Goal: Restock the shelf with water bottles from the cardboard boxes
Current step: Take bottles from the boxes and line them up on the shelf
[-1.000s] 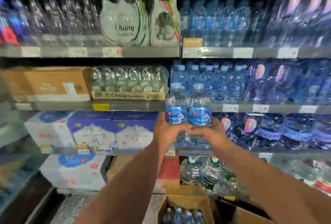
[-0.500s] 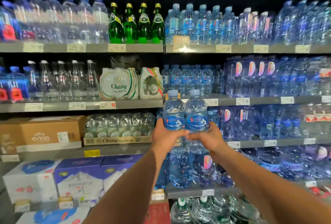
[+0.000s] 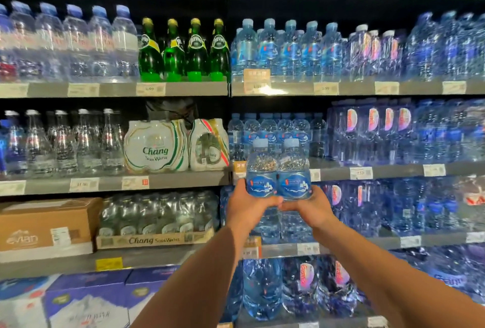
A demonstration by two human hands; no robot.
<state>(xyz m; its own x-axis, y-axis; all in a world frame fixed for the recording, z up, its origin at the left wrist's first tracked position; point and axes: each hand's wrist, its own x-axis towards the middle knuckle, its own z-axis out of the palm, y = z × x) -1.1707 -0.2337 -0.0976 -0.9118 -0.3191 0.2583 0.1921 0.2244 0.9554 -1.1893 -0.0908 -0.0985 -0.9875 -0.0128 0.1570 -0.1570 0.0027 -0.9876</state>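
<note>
I hold two small water bottles upright, side by side, in front of the shelving. My left hand [image 3: 248,208] grips the left water bottle [image 3: 261,170] around its lower half. My right hand [image 3: 308,207] grips the right water bottle [image 3: 293,170] the same way. Both have pale blue caps and blue labels. Just behind them, on the shelf [image 3: 338,171], stands a row of matching small bottles [image 3: 275,128]. No cardboard box on the floor shows in this view.
Soda-water packs [image 3: 154,146] and glass bottles [image 3: 65,141] fill the shelf to the left. Green bottles [image 3: 183,49] stand on the shelf above. A brown cardboard box [image 3: 44,225] lies at lower left. Blue shrink-wrapped packs [image 3: 393,131] crowd the right.
Both hands have lifted the two bottles from low, over the open boxes on the floor, up to the level of the shelf with matching bottles. The view has tilted upward; the boxes have left the frame.
</note>
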